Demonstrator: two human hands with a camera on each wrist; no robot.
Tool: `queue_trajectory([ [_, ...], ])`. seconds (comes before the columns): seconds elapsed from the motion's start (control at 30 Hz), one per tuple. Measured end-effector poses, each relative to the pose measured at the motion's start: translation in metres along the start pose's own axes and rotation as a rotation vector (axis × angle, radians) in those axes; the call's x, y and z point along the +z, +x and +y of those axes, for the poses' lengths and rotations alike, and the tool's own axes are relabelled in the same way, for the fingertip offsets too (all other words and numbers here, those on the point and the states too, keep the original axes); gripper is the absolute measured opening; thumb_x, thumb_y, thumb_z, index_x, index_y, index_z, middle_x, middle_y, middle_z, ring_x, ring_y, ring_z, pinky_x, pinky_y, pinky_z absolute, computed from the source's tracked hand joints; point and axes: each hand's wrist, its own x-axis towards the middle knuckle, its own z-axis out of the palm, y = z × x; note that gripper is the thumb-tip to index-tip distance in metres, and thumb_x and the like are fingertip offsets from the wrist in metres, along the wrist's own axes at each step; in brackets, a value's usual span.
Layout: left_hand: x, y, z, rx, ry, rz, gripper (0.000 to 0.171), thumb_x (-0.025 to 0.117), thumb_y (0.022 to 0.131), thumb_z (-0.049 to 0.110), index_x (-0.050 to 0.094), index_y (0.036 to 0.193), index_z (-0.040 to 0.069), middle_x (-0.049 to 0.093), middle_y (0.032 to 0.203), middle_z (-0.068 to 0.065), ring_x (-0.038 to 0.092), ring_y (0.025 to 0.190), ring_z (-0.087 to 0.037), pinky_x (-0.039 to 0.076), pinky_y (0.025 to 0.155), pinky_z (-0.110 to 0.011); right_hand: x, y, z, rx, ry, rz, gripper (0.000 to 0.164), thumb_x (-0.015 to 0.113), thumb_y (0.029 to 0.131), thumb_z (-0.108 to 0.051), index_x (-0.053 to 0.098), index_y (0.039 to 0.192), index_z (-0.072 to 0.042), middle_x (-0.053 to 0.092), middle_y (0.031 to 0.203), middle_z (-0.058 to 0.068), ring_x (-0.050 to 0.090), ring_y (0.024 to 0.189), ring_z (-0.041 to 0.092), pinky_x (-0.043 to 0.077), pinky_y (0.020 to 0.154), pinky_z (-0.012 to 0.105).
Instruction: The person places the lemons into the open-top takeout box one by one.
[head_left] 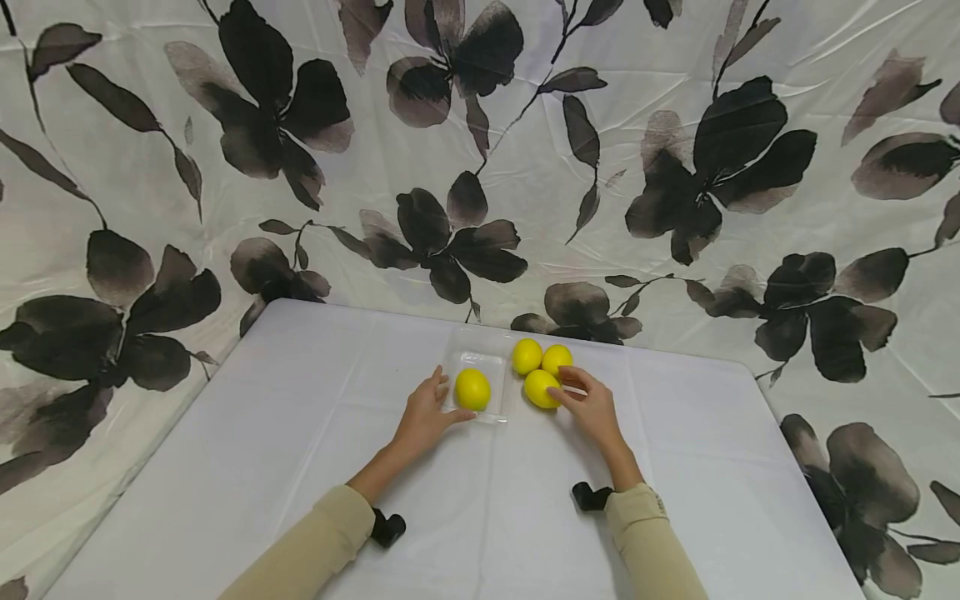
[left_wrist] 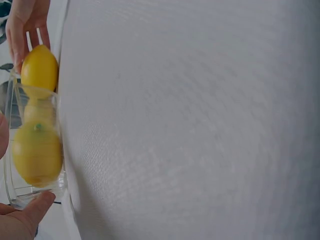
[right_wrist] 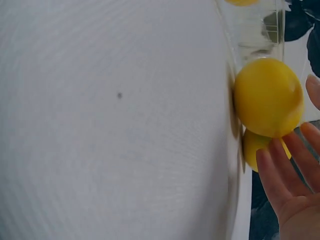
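A clear plastic box point(head_left: 498, 410) stands near the table's far edge with a lemon point(head_left: 472, 389) inside. My left hand point(head_left: 426, 414) is at its left front corner, fingers along the left side and thumb stretched over the front edge. In the left wrist view a fingertip point(left_wrist: 46, 201) touches the box. To the right of the box, three lemons sit close together. My right hand point(head_left: 592, 407) reaches around the nearest lemon point(head_left: 540, 388). In the right wrist view its extended fingers touch that lemon point(right_wrist: 267, 95), while the thumb is apart from it.
Two lemons, a left one point(head_left: 527, 356) and a right one point(head_left: 557, 358), lie behind the nearest one. A white cloth covers the table point(head_left: 465, 508). Behind it hangs a floral curtain point(head_left: 570, 192). Black wrist cameras show under both sleeves.
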Motion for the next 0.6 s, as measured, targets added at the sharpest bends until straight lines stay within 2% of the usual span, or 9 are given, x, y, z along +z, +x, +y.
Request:
queue_trajectory([
  [0.07, 0.0, 0.0, 0.0, 0.004, 0.002, 0.003, 0.102, 0.085, 0.078, 0.023, 0.023, 0.153, -0.006, 0.043, 0.15, -0.025, 0.053, 0.131, -0.038, 0.048, 0.105, -0.043, 0.001, -0.002, -0.007, 0.016, -0.007, -0.018, 0.051, 0.077, 0.087, -0.026, 0.062, 0.129, -0.002, 0.063, 0.131, 0.017, 0.06, 0.121, 0.032, 0.052, 0.102, 0.043],
  [0.2, 0.0, 0.0, 0.0, 0.013, -0.004, 0.005, 0.102, 0.085, 0.078, 0.023, 0.023, 0.153, -0.006, 0.044, 0.149, -0.025, 0.053, 0.13, -0.039, 0.047, 0.106, -0.046, 0.005, -0.004, -0.005, 0.026, -0.032, -0.036, 0.051, 0.077, 0.087, -0.026, 0.061, 0.13, -0.003, 0.062, 0.133, 0.017, 0.059, 0.122, 0.033, 0.052, 0.103, 0.045],
  [0.3, 0.001, 0.0, -0.001, 0.021, -0.001, 0.004, 0.102, 0.085, 0.077, 0.022, 0.024, 0.152, -0.007, 0.045, 0.148, -0.025, 0.054, 0.129, -0.039, 0.047, 0.106, -0.046, 0.008, -0.002, 0.001, 0.024, -0.051, -0.026, 0.051, 0.079, 0.085, -0.024, 0.062, 0.13, -0.006, 0.061, 0.133, 0.014, 0.06, 0.121, 0.032, 0.053, 0.101, 0.045],
  [0.43, 0.001, 0.0, 0.0, 0.027, 0.011, 0.007, 0.102, 0.085, 0.077, 0.022, 0.024, 0.152, -0.009, 0.046, 0.146, -0.025, 0.055, 0.127, -0.039, 0.049, 0.104, -0.044, 0.01, -0.002, 0.0, 0.01, -0.066, -0.022, 0.053, 0.081, 0.083, -0.017, 0.061, 0.13, -0.003, 0.062, 0.132, 0.017, 0.061, 0.118, 0.034, 0.054, 0.099, 0.045],
  [0.6, 0.001, 0.0, 0.0, 0.032, 0.007, 0.01, 0.101, 0.085, 0.077, 0.021, 0.023, 0.152, -0.009, 0.046, 0.147, -0.026, 0.055, 0.127, -0.039, 0.049, 0.103, -0.042, 0.011, -0.001, 0.0, 0.019, -0.069, -0.016, 0.053, 0.081, 0.082, -0.017, 0.062, 0.13, -0.002, 0.062, 0.131, 0.018, 0.062, 0.117, 0.034, 0.054, 0.099, 0.045],
])
